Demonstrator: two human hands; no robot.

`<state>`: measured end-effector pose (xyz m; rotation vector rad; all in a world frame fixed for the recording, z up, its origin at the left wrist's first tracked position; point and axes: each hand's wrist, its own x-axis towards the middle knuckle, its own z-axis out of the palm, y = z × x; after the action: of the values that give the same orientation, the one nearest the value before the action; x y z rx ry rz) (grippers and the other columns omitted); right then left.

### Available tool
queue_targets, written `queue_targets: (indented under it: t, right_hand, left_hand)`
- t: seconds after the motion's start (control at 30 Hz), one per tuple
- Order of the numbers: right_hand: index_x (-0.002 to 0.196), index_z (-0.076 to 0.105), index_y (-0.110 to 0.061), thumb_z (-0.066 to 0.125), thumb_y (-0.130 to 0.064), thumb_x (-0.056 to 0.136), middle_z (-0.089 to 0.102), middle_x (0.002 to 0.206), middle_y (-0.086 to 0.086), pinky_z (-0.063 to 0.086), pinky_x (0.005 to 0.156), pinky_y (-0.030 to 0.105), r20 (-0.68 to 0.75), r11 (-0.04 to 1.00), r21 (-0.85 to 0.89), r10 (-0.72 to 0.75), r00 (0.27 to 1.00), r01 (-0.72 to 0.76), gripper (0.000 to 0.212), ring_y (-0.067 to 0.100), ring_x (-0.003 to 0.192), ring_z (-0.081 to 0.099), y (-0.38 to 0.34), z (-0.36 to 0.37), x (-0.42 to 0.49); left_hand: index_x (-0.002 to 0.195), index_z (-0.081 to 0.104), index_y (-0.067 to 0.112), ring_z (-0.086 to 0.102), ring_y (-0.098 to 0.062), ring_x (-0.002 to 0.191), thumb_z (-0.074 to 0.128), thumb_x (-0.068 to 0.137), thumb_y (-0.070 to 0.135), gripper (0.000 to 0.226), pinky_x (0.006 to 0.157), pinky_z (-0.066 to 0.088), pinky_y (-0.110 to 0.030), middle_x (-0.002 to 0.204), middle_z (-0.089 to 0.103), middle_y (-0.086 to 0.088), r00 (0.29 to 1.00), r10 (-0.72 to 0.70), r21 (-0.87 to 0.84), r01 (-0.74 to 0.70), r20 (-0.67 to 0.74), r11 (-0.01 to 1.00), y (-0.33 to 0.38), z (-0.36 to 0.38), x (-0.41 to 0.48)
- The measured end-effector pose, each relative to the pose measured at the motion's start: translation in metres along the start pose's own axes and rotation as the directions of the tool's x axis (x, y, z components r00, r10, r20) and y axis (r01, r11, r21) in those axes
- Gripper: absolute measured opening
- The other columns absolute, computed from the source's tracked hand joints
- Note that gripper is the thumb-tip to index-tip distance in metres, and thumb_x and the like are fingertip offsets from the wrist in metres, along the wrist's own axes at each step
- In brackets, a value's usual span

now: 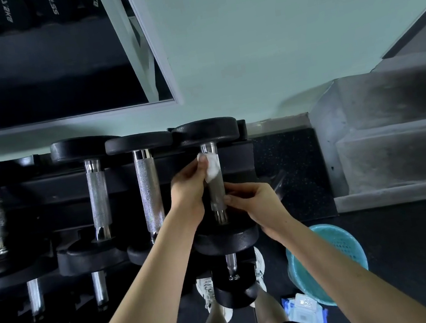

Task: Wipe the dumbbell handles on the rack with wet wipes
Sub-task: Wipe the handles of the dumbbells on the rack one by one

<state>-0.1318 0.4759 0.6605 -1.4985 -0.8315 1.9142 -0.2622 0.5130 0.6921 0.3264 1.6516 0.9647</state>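
Note:
The rightmost dumbbell on the top shelf of the black rack (43,188) has a knurled steel handle (216,191) between two black heads. My left hand (188,187) presses a folded white wet wipe (212,167) against the upper part of that handle, fingers curled round it. My right hand (254,202) pinches the lower part of the same handle between thumb and fingertips. Two more dumbbells with bare handles (150,193) lie to the left on the same shelf.
A lower shelf holds several smaller dumbbells (234,283). A turquoise plastic basket (330,260) and a blue pack of wet wipes (305,311) sit on the dark floor at the right. Concrete steps (398,137) rise to the right, and a mirror (51,61) hangs behind the rack.

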Motion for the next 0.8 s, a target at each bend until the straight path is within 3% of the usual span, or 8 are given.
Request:
queue_targets:
  t: [0.1,0.23,0.33,0.5,0.57,0.63,0.73,0.8]
  right_hand:
    - [0.107,0.072,-0.017,0.073,-0.007,0.079,0.075,0.094,0.004,0.052,0.094,0.039,-0.025,1.0,-0.008,0.008,1.0,-0.008,0.03,0.02,0.092,0.071,0.001,0.001,0.001]
    - [0.106,0.072,-0.018,0.072,-0.006,0.08,0.075,0.093,0.007,0.053,0.092,0.04,-0.016,1.0,0.0,0.008,1.0,-0.008,0.028,0.022,0.091,0.071,0.0,0.001,0.001]
    - [0.105,0.072,-0.017,0.071,-0.005,0.081,0.075,0.094,0.008,0.054,0.092,0.04,-0.02,1.0,0.008,0.015,1.0,-0.014,0.027,0.023,0.089,0.071,-0.002,0.002,0.0]
    - [0.106,0.072,-0.019,0.072,-0.008,0.08,0.075,0.093,0.003,0.052,0.094,0.035,-0.022,0.999,-0.031,0.012,1.0,-0.012,0.028,0.016,0.091,0.071,-0.006,0.002,-0.002]
    - [0.103,0.073,-0.023,0.074,-0.01,0.079,0.075,0.093,-0.003,0.05,0.098,0.034,-0.047,0.999,-0.048,0.012,0.999,-0.014,0.028,0.013,0.093,0.07,-0.004,0.003,0.0]
    - [0.105,0.072,-0.021,0.074,-0.009,0.079,0.075,0.095,-0.003,0.05,0.098,0.034,-0.052,0.999,-0.05,0.007,0.999,-0.01,0.029,0.013,0.094,0.07,-0.003,0.003,0.001]
    - [0.108,0.071,-0.016,0.072,-0.006,0.08,0.075,0.095,0.002,0.052,0.093,0.033,-0.046,0.999,-0.032,0.003,0.999,-0.004,0.029,0.015,0.092,0.071,-0.002,0.003,0.0]
    - [0.109,0.07,-0.014,0.07,-0.004,0.081,0.075,0.094,0.005,0.053,0.09,0.033,-0.034,1.0,-0.021,0.0,0.999,-0.001,0.029,0.017,0.09,0.071,-0.003,0.003,-0.001]
  left_hand:
    - [0.1,0.069,0.009,0.065,-0.027,0.098,0.065,0.088,0.031,0.025,0.095,0.051,-0.038,0.1,0.07,-0.011,0.997,0.034,0.094,-0.027,-0.075,0.995,0.009,0.006,0.008]
    - [0.076,0.065,0.021,0.058,-0.007,0.076,0.066,0.088,0.021,0.012,0.071,0.046,-0.017,0.075,0.064,0.007,0.982,0.189,0.222,-0.188,0.015,0.957,0.002,-0.002,-0.001]
    - [0.094,0.069,0.022,0.059,-0.001,0.07,0.07,0.083,0.016,0.013,0.063,0.046,-0.008,0.075,0.066,0.011,0.972,0.224,0.283,-0.235,0.07,0.93,-0.011,-0.017,-0.01]
    - [0.098,0.073,0.008,0.061,-0.004,0.07,0.071,0.083,0.017,0.018,0.066,0.048,-0.013,0.073,0.067,0.007,0.98,0.198,0.33,-0.193,0.017,0.924,0.007,-0.01,-0.004]
    - [0.085,0.073,0.009,0.063,-0.011,0.08,0.069,0.084,0.014,0.007,0.076,0.051,-0.02,0.076,0.066,0.003,0.987,0.161,0.273,-0.148,-0.025,0.951,0.017,-0.001,0.004]
    - [0.07,0.067,0.017,0.062,-0.013,0.082,0.068,0.085,0.016,0.015,0.083,0.052,-0.028,0.073,0.065,0.004,0.989,0.144,0.266,-0.129,-0.041,0.955,0.018,0.002,0.007]
    - [0.086,0.071,0.017,0.061,-0.005,0.072,0.07,0.084,0.017,0.002,0.073,0.051,-0.019,0.072,0.065,0.008,0.984,0.177,0.282,-0.171,0.007,0.944,0.013,-0.007,0.0]
    - [0.082,0.072,0.015,0.058,-0.008,0.066,0.074,0.081,0.022,0.007,0.064,0.048,-0.022,0.068,0.066,0.001,0.981,0.189,0.361,-0.193,0.046,0.913,0.003,-0.019,-0.006]
